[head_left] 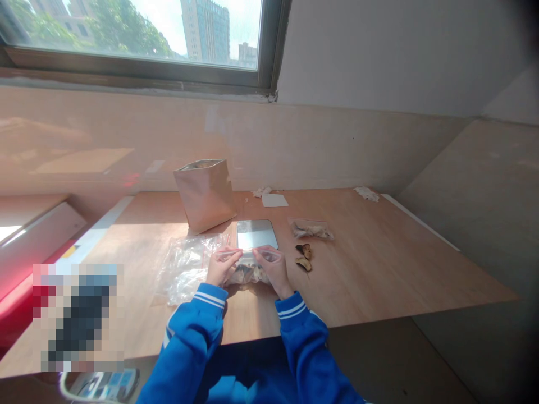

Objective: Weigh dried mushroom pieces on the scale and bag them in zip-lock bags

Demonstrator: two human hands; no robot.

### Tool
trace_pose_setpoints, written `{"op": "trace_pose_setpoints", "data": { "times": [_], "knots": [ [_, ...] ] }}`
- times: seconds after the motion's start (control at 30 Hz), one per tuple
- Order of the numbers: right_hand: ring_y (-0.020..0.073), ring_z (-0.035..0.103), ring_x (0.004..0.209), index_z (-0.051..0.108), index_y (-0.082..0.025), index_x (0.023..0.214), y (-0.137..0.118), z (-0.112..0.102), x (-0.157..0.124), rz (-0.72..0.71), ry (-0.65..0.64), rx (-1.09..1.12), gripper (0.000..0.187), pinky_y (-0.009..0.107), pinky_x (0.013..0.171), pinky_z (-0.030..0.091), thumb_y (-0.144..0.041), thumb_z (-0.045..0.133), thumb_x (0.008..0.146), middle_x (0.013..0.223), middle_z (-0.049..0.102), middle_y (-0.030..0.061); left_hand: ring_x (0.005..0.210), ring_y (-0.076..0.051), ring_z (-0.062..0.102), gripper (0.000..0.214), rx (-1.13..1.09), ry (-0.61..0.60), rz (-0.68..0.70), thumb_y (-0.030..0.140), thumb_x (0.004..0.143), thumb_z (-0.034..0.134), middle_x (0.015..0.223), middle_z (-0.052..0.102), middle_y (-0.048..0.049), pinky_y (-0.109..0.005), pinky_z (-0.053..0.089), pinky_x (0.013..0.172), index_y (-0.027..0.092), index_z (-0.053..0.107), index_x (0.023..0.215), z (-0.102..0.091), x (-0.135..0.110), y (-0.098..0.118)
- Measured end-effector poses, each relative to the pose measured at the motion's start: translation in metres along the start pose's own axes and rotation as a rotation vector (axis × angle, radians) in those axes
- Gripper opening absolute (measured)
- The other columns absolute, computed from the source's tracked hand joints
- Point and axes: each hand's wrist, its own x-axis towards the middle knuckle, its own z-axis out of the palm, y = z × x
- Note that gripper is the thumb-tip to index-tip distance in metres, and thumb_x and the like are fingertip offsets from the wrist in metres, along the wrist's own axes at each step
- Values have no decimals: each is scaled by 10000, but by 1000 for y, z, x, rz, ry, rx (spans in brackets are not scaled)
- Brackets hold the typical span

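A long wooden table (379,264) with a light brown top carries many things. There is a pinkish-tan foil pouch (205,195) standing upright, and a flat silver kitchen scale (256,233) just beside it. A wrinkled clear plastic bag (185,269) lies next to a filled clear zip bag (248,275). Farther right are a small clear bag of pale dried pieces (310,229), two dark brown dried slices (304,258), a white paper sheet (274,200), and crumpled white tissue (366,193).

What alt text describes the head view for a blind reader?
The left hand and right hand pinch the red zip seal of a clear plastic bag of dried pieces on a wooden table, near a flat scale and a tan pouch.
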Motion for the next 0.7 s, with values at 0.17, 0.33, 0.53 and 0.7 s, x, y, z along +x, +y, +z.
{"op": "trace_pose_setpoints", "data": {
  "times": [0.17, 0.33, 0.53, 0.7],
  "knots": [
    [194, 670, 730, 723, -192, 725, 0, 5, -1, -40, -38, -1, 166, 314, 707, 539, -354, 754, 706, 755, 730, 41, 629, -156, 640, 266, 49, -61, 9, 376, 610, 826, 672, 686, -35, -269, 544, 590, 160, 691, 687, 0, -1, -8],
    [182, 654, 682, 723, -187, 691, 0, 6, -4, -56, -43, 3, 160, 295, 656, 520, -343, 748, 716, 712, 714, 35, 701, -177, 667, 232, 75, -77, 8, 353, 641, 813, 741, 708, -55, -278, 555, 644, 162, 705, 716, -1, -1, -13],
    [143, 580, 580, 674, -175, 621, -1, 6, -5, -27, -11, 0, 199, 256, 566, 463, -339, 757, 696, 611, 645, 4, 741, -197, 680, 217, 132, -73, 13, 339, 655, 796, 772, 722, -71, -288, 566, 669, 147, 726, 727, 0, -2, -7],
    [147, 571, 606, 698, -185, 632, -6, 3, -6, -29, -38, 38, 192, 253, 582, 454, -346, 732, 730, 620, 638, 2, 686, -179, 656, 232, 63, -111, -23, 367, 648, 798, 735, 711, -54, -285, 556, 631, 152, 738, 712, 1, -2, -6]
  ]
}}
